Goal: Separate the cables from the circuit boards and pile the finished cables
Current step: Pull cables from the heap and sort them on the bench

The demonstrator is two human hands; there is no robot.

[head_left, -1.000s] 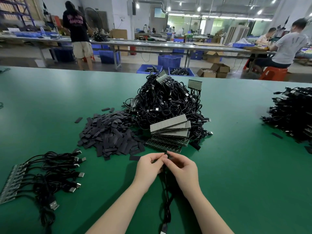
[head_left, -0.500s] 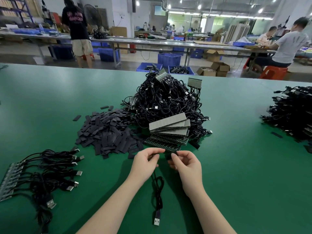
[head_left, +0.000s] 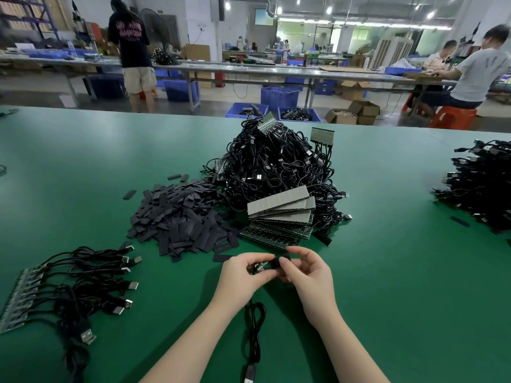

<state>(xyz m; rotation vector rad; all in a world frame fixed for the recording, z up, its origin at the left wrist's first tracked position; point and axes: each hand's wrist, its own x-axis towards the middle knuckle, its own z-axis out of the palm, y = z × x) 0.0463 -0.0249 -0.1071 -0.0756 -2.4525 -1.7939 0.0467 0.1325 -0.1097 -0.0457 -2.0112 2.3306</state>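
Observation:
My left hand [head_left: 246,275] pinches the small green board end of a black USB cable [head_left: 253,338], whose cord hangs down between my wrists to a plug near the bottom edge. My right hand [head_left: 307,272] pinches a short black sleeve [head_left: 278,262] at that same board end. Just beyond my fingers lies a fanned stack of circuit board strips [head_left: 279,214]. Behind it rises a big heap of black cables [head_left: 273,167] attached to boards. A strip of boards with several cables [head_left: 69,288] lies at the left.
A pile of flat black sleeves [head_left: 179,219] spreads left of the heap. Another stack of black cables [head_left: 481,183] sits at the right edge of the green table [head_left: 401,272]. Beyond the table, people work at long benches with blue crates.
My hands have drifted a little apart and the black sleeve now shows between my fingertips. The cable's cord has shifted and curled into a loop below my wrists.

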